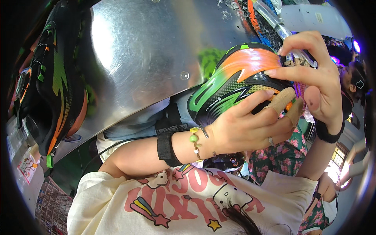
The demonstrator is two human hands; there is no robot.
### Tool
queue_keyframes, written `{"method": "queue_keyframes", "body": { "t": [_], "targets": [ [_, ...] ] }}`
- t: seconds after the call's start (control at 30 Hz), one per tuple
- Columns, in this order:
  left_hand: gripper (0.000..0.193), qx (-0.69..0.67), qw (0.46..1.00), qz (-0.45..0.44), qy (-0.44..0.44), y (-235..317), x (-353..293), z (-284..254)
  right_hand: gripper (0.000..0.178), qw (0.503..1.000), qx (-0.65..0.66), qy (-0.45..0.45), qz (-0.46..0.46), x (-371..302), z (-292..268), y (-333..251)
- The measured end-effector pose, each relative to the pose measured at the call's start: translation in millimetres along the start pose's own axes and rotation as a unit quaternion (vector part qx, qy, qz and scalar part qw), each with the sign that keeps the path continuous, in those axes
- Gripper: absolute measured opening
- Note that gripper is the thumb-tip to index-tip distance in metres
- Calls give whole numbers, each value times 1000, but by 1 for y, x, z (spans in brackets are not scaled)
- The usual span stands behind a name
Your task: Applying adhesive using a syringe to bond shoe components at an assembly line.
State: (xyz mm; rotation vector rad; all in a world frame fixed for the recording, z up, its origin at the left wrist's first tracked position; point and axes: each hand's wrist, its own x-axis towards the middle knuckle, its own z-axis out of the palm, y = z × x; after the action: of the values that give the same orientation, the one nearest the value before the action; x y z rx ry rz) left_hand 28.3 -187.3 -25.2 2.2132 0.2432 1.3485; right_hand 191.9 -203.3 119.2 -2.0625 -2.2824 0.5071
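Note:
A shoe [235, 84] with a glossy orange-to-green overlay and black patterned sides lies tilted over the near edge of the metal table. My left hand [254, 121] is closed around its near side; tan coverings wrap some of the fingertips, and a ring shows. From the right, my right hand [315, 74] grips the shoe's right end, its thumb and forefinger pressed against the rim. What the curled fingers touch inside the opening is hidden. A similar black, green and orange shoe [55, 90] stands at the far left.
The shiny metal table [145, 47] spreads ahead. Behind my right hand lie a clear tube-like tool [272, 19] and a white plastic container [313, 17]. Another person [354, 78] sits at the right. A wire basket [53, 205] is at lower left.

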Motion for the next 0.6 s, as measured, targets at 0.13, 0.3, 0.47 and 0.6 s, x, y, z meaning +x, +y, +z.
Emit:
{"method": "queue_keyframes", "body": {
  "t": [0.13,0.3,0.47,0.6],
  "targets": [
    [29,-43,999,27,16,0,2,1,69,997,55,-15,45,3,0,3],
    [29,-44,998,33,7,-1,4,-1,73,993,109,-9,50,15,7,7],
    [22,-46,999,1,-1,4,8,-4,76,991,118,-48,46,19,-3,3],
    [30,-71,997,26,4,0,11,-4,83,993,84,-83,29,18,-5,2]
  ]
}}
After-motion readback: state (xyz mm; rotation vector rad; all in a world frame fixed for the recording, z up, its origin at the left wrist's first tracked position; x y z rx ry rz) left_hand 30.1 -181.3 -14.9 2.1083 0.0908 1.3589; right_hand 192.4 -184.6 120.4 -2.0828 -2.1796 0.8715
